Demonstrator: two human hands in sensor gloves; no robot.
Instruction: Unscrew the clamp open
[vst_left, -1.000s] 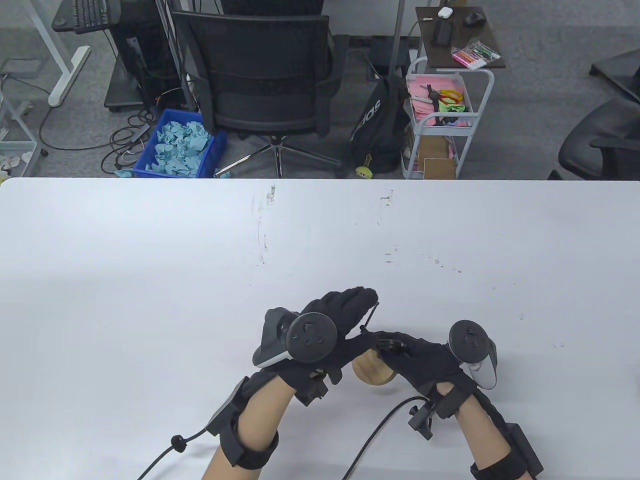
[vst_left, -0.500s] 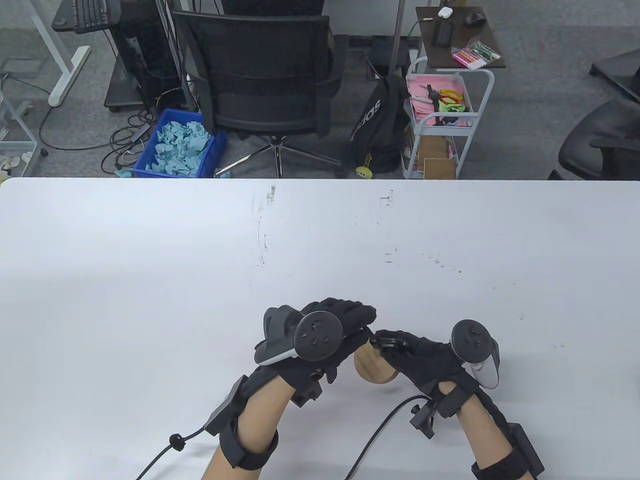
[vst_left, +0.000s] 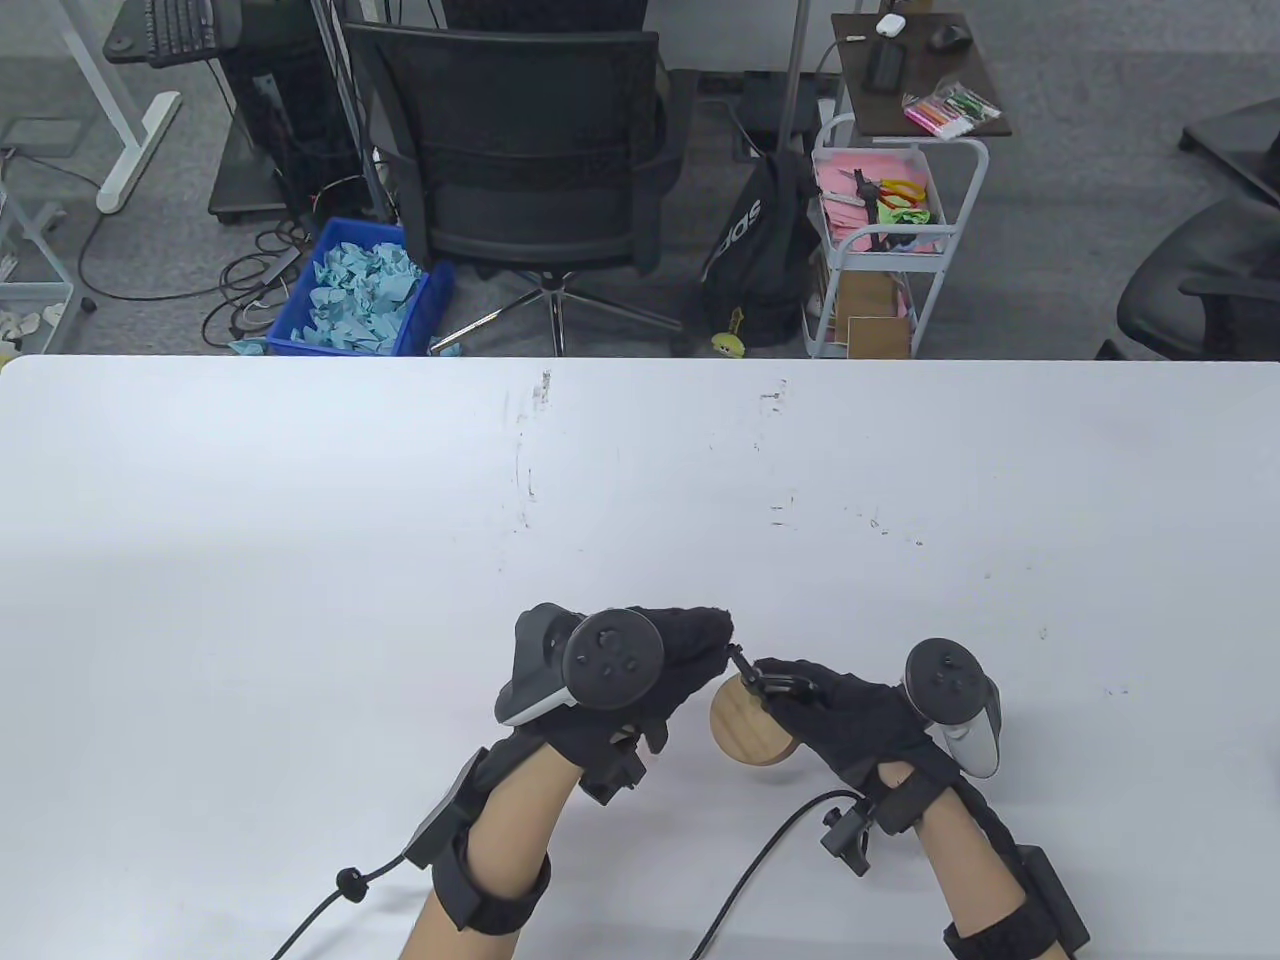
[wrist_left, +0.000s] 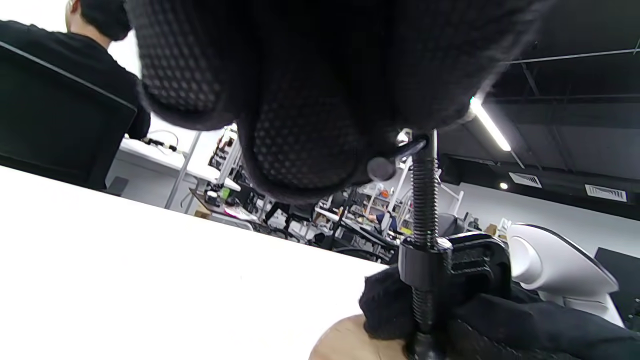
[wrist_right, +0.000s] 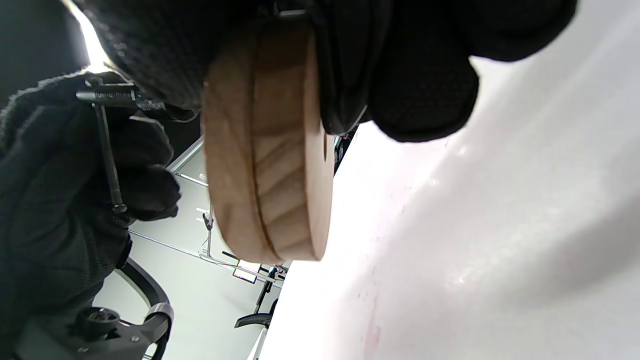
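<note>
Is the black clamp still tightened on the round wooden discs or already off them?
Still on them. The black metal clamp straddles the round wooden discs; its threaded screw runs through the frame. Whether it presses tight, cannot tell.

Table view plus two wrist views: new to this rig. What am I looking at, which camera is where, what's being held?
No robot here: a person's two hands in black sensor gloves, each with a tracker strapped to its back.

The table view looks down at the white table; the arms enter from the bottom edge. The other two pictures come from cameras on the wrists, so they are tilted and very close.

The right hand grips a small black clamp fastened on a round wooden disc. In the right wrist view the disc shows edge-on. The left hand pinches the thin crossbar handle at the end of the clamp's threaded screw to turn it.
</note>
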